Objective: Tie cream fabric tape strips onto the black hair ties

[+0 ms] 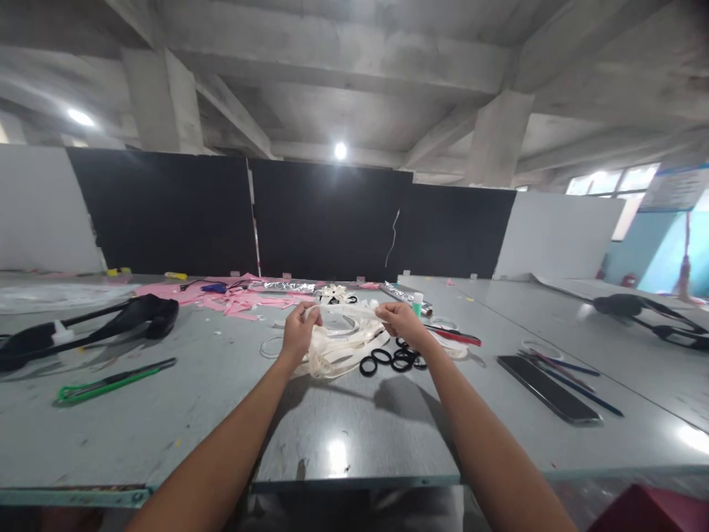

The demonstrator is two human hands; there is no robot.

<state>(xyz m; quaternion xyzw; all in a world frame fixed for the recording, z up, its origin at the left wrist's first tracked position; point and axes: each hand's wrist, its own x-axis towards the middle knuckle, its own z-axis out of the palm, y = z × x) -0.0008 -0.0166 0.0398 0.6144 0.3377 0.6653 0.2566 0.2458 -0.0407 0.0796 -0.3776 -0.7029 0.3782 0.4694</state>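
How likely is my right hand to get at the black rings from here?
Probably yes, if the right hand lets go of the white strip first. It is close to the black rings, and the leftmost ones lie uncovered on the table.

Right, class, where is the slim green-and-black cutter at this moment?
The cutter lies at the left of the head view, on the grey table, left of the person's left hand and just nearer the viewer than the black padded straps.

Head-worn view — forward, over the table [138,436].
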